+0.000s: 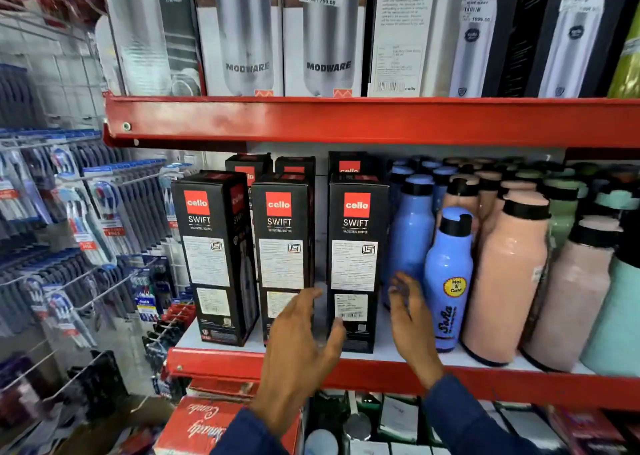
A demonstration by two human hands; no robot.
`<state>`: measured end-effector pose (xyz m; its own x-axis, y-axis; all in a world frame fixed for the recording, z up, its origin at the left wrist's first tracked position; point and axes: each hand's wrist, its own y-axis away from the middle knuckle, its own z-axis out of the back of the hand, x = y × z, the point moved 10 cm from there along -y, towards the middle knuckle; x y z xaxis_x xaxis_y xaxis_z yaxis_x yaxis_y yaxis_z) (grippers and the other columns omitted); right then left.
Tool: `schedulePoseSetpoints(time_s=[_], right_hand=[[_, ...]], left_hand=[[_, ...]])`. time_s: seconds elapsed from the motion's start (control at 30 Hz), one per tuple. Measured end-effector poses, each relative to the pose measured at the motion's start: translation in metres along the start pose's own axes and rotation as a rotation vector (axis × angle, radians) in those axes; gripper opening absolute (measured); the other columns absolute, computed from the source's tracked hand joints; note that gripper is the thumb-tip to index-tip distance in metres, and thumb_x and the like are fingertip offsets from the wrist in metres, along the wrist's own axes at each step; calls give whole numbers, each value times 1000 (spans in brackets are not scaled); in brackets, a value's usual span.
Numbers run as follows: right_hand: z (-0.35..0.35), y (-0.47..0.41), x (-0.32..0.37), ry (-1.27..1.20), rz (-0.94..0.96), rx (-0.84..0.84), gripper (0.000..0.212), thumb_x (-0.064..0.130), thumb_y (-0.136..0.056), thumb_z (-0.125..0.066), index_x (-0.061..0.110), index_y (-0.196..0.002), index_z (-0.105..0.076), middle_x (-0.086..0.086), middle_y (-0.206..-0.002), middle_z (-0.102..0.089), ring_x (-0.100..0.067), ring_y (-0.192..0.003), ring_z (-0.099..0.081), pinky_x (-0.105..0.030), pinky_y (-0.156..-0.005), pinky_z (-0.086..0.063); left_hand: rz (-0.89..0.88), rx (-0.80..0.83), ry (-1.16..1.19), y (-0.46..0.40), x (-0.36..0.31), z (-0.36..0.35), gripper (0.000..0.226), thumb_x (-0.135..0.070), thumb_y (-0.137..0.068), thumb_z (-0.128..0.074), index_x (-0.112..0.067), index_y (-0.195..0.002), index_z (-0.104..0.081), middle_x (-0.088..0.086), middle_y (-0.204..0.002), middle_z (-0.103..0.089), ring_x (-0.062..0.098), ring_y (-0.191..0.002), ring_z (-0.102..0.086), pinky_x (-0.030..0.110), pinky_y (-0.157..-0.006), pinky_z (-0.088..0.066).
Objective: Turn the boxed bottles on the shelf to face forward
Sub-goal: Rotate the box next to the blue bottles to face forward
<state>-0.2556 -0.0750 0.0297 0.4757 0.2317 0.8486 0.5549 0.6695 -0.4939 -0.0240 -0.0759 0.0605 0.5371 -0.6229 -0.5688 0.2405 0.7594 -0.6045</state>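
Boxed bottles: three black boxes (354, 264) upright at the front edge of my shelf (381, 368), label panels outward, more behind.
Room: narrow gaps between boxes.
My left hand (298, 347): fingers spread, empty, before the middle box (282, 246).
My right hand (410, 319): spread, empty, between right box and blue bottle (450, 278).

We are seeing the left hand (304, 347) covering the lower front of the middle boxed bottle (282, 264). The label print on the right boxed bottle (355, 264) is blurring past reading. Rear boxes (294, 167) are showing tops only. The top-shelf cartons (325, 32) are running off the frame. The hanging packs (86, 229), possibly toothbrushes, are smearing.
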Motion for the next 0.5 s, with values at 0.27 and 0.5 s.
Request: schedulePoseSetpoints(time_s=[0.27,0.5], right_hand=[[-47,-32,-38,-164,-328,259,31,27,-102,-35,24,-127,-53,-7,-145,-50,-24,-133,-46,-48,-115,-32],[-35,-31,-25,-235,-259,292,33,28,-96,-50,24,-128,-58,-2,-133,-62,-19,-123,-57,-47,-110,-41]], left_hand=[[86,52,95,-1,1,-37,64,-39,-84,-66,-22,-139,-40,-9,-97,-58,11,-84,-58,20,-72,-41],[70,12,140,-2,-1,-49,72,-43,-84,-67,-22,-144,-34,-14,-131,-40,-6,-111,-38,1,-94,-26]])
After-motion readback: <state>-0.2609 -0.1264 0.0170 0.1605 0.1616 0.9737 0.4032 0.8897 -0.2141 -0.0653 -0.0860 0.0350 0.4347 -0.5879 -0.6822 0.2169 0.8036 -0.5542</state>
